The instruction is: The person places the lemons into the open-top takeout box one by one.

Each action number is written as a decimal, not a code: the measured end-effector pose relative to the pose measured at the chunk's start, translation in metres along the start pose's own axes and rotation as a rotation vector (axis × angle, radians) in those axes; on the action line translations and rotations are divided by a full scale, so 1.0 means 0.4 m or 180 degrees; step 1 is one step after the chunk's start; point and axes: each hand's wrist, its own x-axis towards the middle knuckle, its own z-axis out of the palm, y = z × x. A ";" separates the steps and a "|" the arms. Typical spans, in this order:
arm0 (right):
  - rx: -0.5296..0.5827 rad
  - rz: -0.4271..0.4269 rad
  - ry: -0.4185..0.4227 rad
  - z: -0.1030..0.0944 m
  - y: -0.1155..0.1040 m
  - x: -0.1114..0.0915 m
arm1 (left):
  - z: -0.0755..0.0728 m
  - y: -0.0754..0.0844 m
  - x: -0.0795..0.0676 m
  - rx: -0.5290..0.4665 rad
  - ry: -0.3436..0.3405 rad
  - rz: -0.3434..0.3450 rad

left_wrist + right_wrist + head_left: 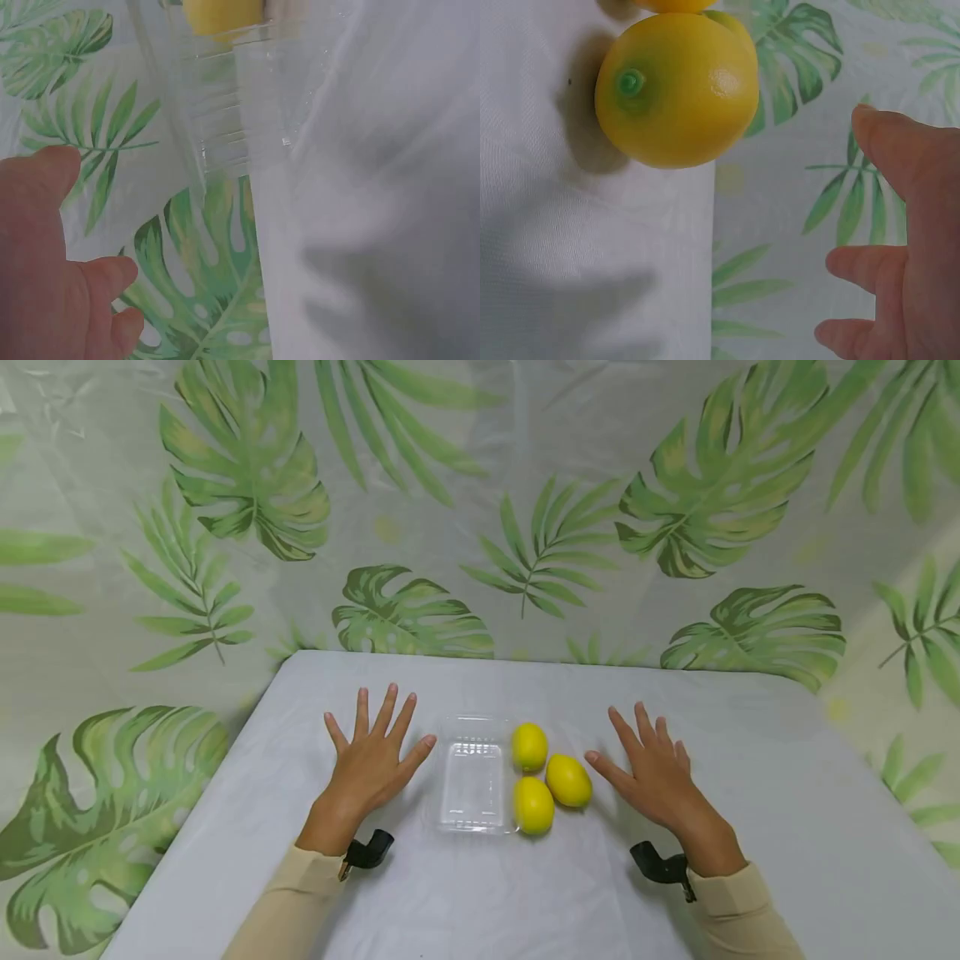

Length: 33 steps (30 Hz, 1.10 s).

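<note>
A clear plastic box (472, 785) lies on the white-covered table, with three yellow lemons close along its right side: a back lemon (529, 747), a front lemon (533, 806) and a right lemon (568, 781). To the left of the box, my left hand (367, 772) is spread, fingers straight, holding nothing. My right hand (656, 777) is likewise spread, its thumb nearest the right lemon but apart from it. In the right wrist view, a lemon (676, 90) shows a green stem end. The left wrist view catches the box (225, 112) with yellow behind it.
A white cloth covers the table (457, 902). Behind it hangs a pale curtain (555, 435) printed with green leaves. Each wrist carries a black camera mount, one on the left wrist (369, 850) and one on the right (660, 864).
</note>
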 end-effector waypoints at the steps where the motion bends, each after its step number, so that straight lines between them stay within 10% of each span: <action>1: 0.0020 -0.0008 -0.0005 0.000 0.000 0.000 | 0.004 0.003 0.001 -0.0040 -0.0027 0.0000; 18: 0.0612 -0.0056 -0.0276 0.023 -0.007 0.002 | 0.071 0.036 0.018 -0.1825 -0.0170 0.0245; 33: 0.0882 -0.0402 -0.0321 0.050 -0.011 0.014 | 0.103 0.019 0.020 -0.2466 -0.0318 0.0242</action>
